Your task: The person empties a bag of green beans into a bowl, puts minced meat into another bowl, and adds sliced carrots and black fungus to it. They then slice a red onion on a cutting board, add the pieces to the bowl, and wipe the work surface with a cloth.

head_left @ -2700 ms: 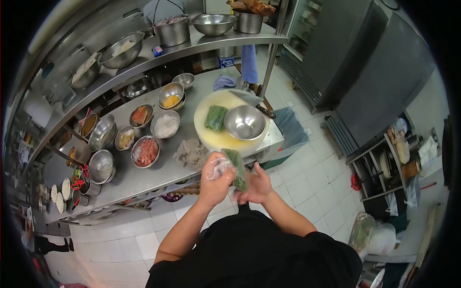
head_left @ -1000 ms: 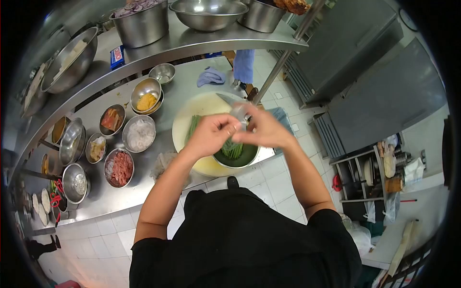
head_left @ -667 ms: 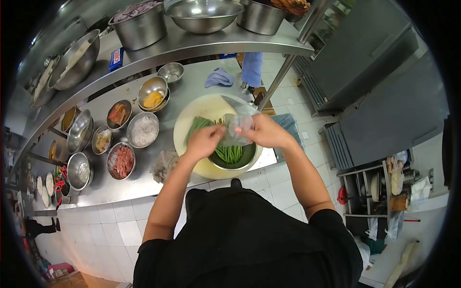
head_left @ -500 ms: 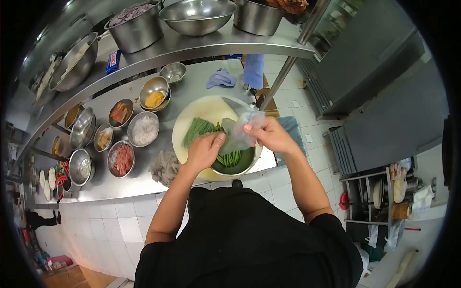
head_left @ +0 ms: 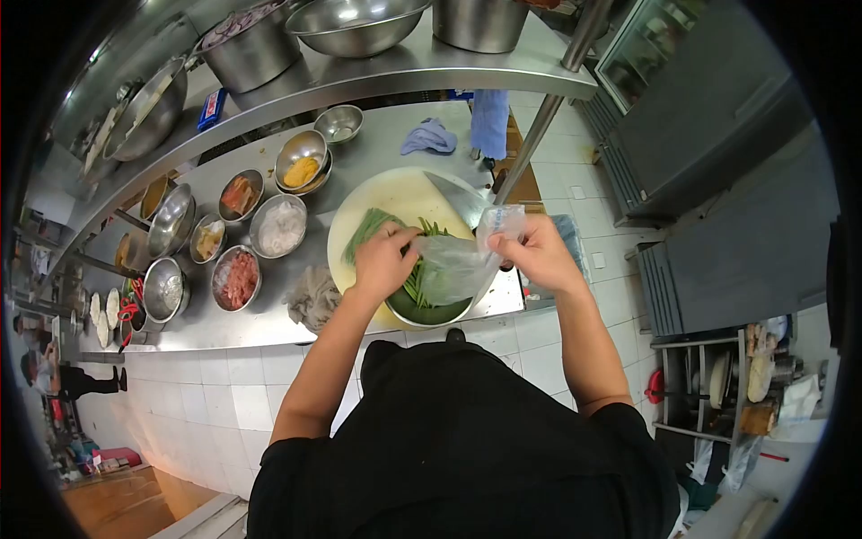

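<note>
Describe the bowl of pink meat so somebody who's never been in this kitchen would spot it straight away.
On the steel table, find the round cutting board. Left of it lies a crumpled greyish cloth; the metal bowl just beyond that is yours. It alone holds heaped pink meat; nearby bowls hold white, yellowish or orange-red food.
</note>
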Demonstrator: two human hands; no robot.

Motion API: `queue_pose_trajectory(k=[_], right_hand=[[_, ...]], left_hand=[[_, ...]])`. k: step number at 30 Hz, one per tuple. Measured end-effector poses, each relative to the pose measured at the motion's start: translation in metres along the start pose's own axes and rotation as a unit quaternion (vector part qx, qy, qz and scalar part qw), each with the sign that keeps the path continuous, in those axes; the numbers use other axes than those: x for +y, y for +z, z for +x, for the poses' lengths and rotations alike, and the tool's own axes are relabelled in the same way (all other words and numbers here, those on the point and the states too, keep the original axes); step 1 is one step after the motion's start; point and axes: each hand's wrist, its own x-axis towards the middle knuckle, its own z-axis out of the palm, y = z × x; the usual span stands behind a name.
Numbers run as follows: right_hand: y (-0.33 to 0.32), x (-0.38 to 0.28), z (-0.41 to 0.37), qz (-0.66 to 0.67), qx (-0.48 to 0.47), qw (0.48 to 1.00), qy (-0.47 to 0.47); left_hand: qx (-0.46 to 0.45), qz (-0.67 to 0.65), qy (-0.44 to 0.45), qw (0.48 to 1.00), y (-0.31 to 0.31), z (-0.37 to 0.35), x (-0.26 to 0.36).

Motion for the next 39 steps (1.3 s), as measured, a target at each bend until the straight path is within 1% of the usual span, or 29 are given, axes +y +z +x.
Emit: queue_pose_trajectory(k=[2, 4, 5, 9, 10, 11, 13, 15, 17, 18, 19, 21, 22, 23, 24, 25, 26, 27, 28, 29, 30, 32, 33, 34, 35, 36, 37, 38, 39], right_hand=[[-0.019, 0.002, -0.002, -0.027, 0.064, 0.995, 0.075], [-0.039, 0.004, -0.006, 0.14, 0.187, 0.972, -0.007], [-0.054, 0.007, -0.009, 0.138, 0.19, 0.972, -0.005], [-0.101, 0.027, -0.021, 0.117, 0.335, 0.934, -0.031], [-0.11, 0.037, -0.026, 0.119, 0.395, 0.91, -0.024], [-0.122, 0.052, -0.031, 0.114, 0.404, 0.907, -0.025], [-0.147, 0.088, -0.042, 0.035, 0.469, 0.882, -0.025], [-0.159, 0.111, -0.052, -0.018, 0.5, 0.865, -0.025], [-0.168, 0.141, -0.059, -0.144, 0.516, 0.839, 0.094], [-0.176, 0.16, -0.064, -0.478, 0.447, 0.744, 0.134], [-0.165, 0.153, -0.065, -0.476, 0.447, 0.745, 0.135], [-0.125, 0.131, -0.067, -0.543, 0.422, 0.725, 0.038], [-0.097, 0.101, -0.062, -0.399, 0.376, 0.836, 0.029], [-0.066, 0.067, -0.059, -0.239, 0.311, 0.92, 0.022], [-0.035, 0.036, -0.06, -0.236, 0.218, 0.947, -0.017], [-0.015, 0.02, -0.062, -0.228, 0.125, 0.964, -0.056], [-0.009, 0.026, -0.06, -0.221, 0.115, 0.967, -0.06], [-0.006, 0.037, -0.056, -0.291, 0.145, 0.935, -0.143], [-0.004, 0.047, -0.053, -0.357, 0.174, 0.89, -0.225], [-0.012, 0.057, -0.051, -0.354, 0.17, 0.891, -0.229], [-0.029, 0.068, -0.053, -0.329, 0.216, 0.901, -0.184], [-0.056, 0.072, -0.052, -0.262, 0.28, 0.921, -0.067], [-0.067, 0.07, -0.048, -0.221, 0.298, 0.929, 0.003], [-0.074, 0.077, -0.047, -0.218, 0.296, 0.93, 0.003], [-0.08, 0.089, -0.046, -0.451, 0.28, 0.847, -0.007], [-0.081, 0.095, -0.044, -0.656, 0.248, 0.712, -0.019], [-0.076, 0.094, -0.042, -0.655, 0.246, 0.714, -0.021], [-0.066, 0.091, -0.036, -0.563, 0.22, 0.796, -0.026], [-0.052, 0.085, -0.03, -0.464, 0.188, 0.865, -0.031]], left_hand=[[0.065, -0.018, 0.012, 0.998, 0.004, -0.007, 0.005], [0.051, -0.031, -0.017, 0.998, 0.0, -0.008, 0.009], [0.038, -0.044, -0.046, 0.997, -0.002, -0.007, 0.01], [0.107, 0.006, 0.011, 0.994, 0.0, -0.004, 0.003], [0.104, -0.017, -0.049, 0.993, -0.008, -0.004, 0.012], [0.099, -0.023, -0.042, 0.994, -0.016, -0.004, 0.018], [0.105, -0.041, -0.139, 0.984, -0.027, -0.002, 0.028], [0.098, -0.112, -0.128, 0.981, -0.026, 0.003, 0.04], [0.089, -0.178, -0.123, 0.972, -0.019, 0.007, 0.048], [0.043, -0.27, -0.143, 0.951, -0.01, 0.013, 0.054], [-0.002, -0.36, -0.162, 0.919, -0.005, 0.018, 0.068], [-0.088, -0.431, -0.234, 0.867, 0.001, 0.025, 0.105], [-0.115, -0.451, -0.265, 0.845, 0.005, 0.029, 0.121], [-0.126, -0.502, -0.237, 0.822, 0.03, 0.032, 0.119], [-0.15, -0.523, -0.282, 0.79, 0.034, 0.034, 0.136], [-0.188, -0.548, -0.287, 0.763, 0.048, 0.035, 0.138], [-0.229, -0.631, -0.282, 0.686, 0.045, 0.036, 0.15], [-0.206, -0.678, -0.318, 0.63, 0.037, 0.036, 0.165], [-0.217, -0.708, -0.311, 0.596, 0.03, 0.038, 0.163], [-0.229, -0.736, -0.301, 0.561, 0.024, 0.04, 0.159], [-0.222, -0.736, -0.3, 0.564, 0.016, 0.041, 0.15], [-0.158, -0.489, -0.169, 0.841, -0.006, 0.035, 0.12], [-0.036, -0.364, -0.121, 0.923, -0.006, 0.035, 0.088], [0.064, -0.238, -0.121, 0.961, -0.033, 0.033, 0.083], [0.172, -0.04, -0.074, 0.981, -0.037, 0.029, 0.046], [0.207, 0.079, -0.079, 0.972, -0.043, 0.025, 0.01], [0.118, 0.065, -0.16, 0.978, -0.048, 0.015, -0.021], [0.031, 0.049, -0.239, 0.969, -0.047, 0.01, -0.044], [0.036, 0.051, -0.242, 0.968, -0.039, 0.006, -0.058]])
